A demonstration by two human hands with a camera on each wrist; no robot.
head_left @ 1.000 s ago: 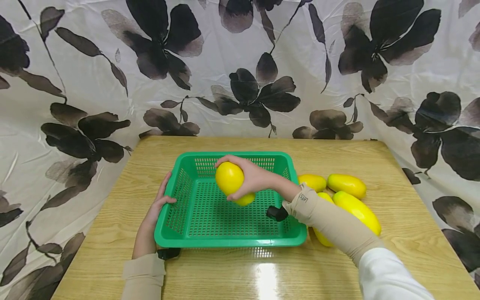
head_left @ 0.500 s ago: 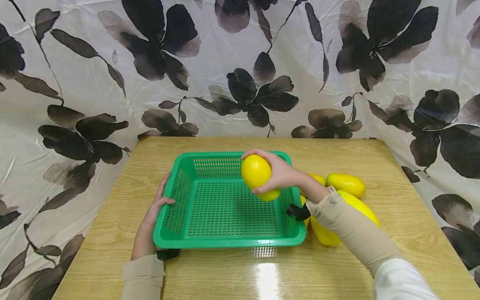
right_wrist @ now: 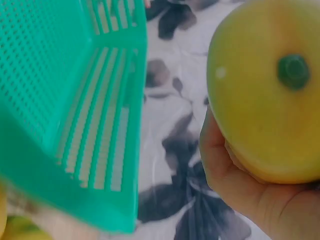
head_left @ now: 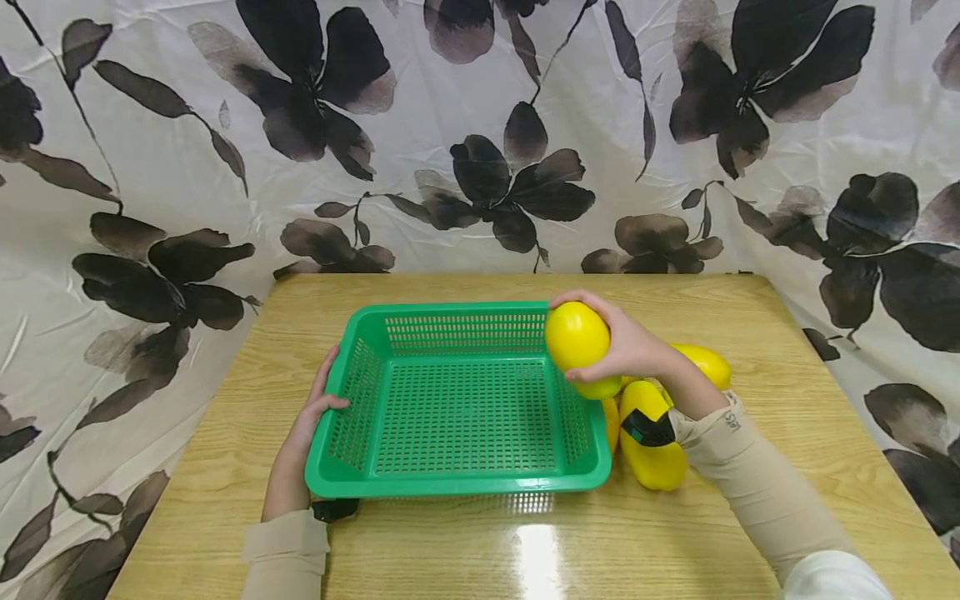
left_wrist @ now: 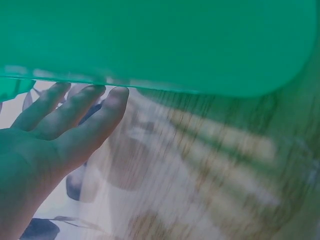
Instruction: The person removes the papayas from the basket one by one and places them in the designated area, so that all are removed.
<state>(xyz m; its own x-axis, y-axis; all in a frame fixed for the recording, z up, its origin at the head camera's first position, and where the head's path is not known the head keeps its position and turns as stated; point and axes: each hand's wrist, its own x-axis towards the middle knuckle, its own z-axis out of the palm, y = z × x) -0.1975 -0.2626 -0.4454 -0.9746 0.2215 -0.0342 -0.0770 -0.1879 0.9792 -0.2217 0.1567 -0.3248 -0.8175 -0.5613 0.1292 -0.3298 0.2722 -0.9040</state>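
A yellow mango [head_left: 576, 337] is in my right hand [head_left: 636, 343], thumb on its near side and fingers over the far side. It is held up over the right rim of the green plastic basket [head_left: 457, 487]. Seen from the right wrist, the mango [right_wrist: 250, 125] shows a green stem nub, and the basket wall stands to its left. My left hand [head_left: 303, 429] grips the basket's left rim, its thumb over the edge and its fingers along the outside. In the left wrist view its fingertips meet the underside of the green rim [left_wrist: 165, 45].
Several more yellow mangoes lie on the wooden table [head_left: 465, 550] right of the basket, one nearest the front [head_left: 658, 468] and one farther back [head_left: 707, 364]. My right forearm and a black wrist strap [head_left: 648, 427] partly cover them. A floral cloth [head_left: 420, 100] hangs behind the table.
My right hand has moved right with the mango, from over the middle of the basket to its right rim. The left hand keeps its hold on the basket, which stays in place.
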